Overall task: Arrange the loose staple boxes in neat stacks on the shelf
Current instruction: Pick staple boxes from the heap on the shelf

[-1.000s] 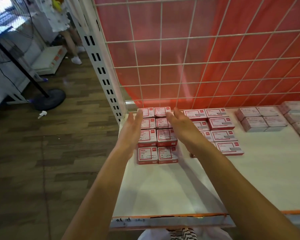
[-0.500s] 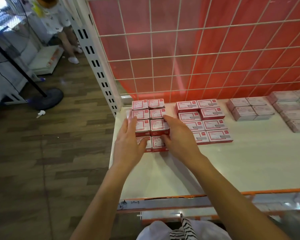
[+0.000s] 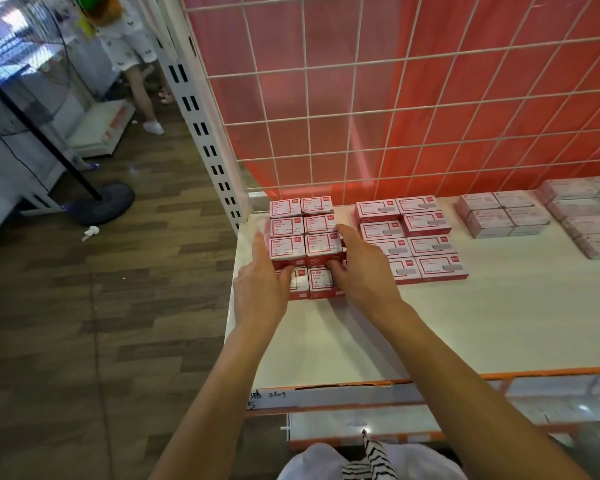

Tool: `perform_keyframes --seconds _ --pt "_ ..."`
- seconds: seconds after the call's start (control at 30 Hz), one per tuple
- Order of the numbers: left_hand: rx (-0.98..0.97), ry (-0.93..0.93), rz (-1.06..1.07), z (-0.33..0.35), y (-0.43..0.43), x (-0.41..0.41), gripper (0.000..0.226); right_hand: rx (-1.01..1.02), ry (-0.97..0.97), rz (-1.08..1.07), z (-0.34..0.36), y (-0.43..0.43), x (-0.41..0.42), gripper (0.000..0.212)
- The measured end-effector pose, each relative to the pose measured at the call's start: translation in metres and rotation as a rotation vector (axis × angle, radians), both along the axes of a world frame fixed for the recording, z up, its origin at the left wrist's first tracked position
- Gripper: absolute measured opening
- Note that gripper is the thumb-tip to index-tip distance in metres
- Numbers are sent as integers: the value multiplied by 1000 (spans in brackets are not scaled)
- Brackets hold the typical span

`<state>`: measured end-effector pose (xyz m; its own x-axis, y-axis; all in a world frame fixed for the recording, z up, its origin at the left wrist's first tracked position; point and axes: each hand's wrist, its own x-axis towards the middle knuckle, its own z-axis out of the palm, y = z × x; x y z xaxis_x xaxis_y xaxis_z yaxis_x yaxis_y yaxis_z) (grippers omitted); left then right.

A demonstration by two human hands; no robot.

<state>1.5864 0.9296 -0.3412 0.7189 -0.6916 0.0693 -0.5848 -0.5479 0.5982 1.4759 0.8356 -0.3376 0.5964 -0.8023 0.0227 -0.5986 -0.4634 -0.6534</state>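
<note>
**Item:** staple boxes (image 3: pixel 303 242), red and white, at the left end of the shelf (image 3: pixel 430 327), centre of the frame, backed against the wire grid (image 3: pixel 361 98).

**Change:** a second ago both grips lay flat along the far rows of the block. They have since drawn back toward the viewer and now flank the two nearest rows. The layout of the boxes shows no shift between views. Judgement: the back of the block is already squared and the truing has reached the front, so this block looks nearly done.

**Left grip** (image 3: pixel 262 289): open, fingers straight against the block's left side, thumb laid over the front-row box.

**Right grip** (image 3: pixel 364 271): open, forefinger straight along the block's right side, thumb set against the front face of the third row. Both seem to press rather than lift.

**Condition:** two columns, four rows deep, stacked. The front row sits lower than the row behind it, so the profile is stepped. Labels face up, edges touch, and no gaps show. The small cardboard boxes probably slide easily under a push.

**Neighbours:** a second block (image 3: pixel 409 237) of like boxes sits just to the right, with a strip of shelf between. Paler boxes (image 3: pixel 499 216) lie toward the right edge.
</note>
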Motion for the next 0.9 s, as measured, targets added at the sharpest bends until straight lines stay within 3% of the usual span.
perform_keyframes --seconds 0.13,0.33,0.57,0.9 --pt "14 -39 1 -3 0 -1 81 -11 -13 -15 2 2 -3 49" --pt "-56 -374 -68 -4 -5 -27 81 -117 10 -54 9 11 -20 54" --pt "-104 -634 -245 -4 -29 -80 76 -228 34 -109 4 3 -64 60" --pt "73 -481 -475 -6 -90 -210 73 -274 153 -202 -6 -36 -206 62"
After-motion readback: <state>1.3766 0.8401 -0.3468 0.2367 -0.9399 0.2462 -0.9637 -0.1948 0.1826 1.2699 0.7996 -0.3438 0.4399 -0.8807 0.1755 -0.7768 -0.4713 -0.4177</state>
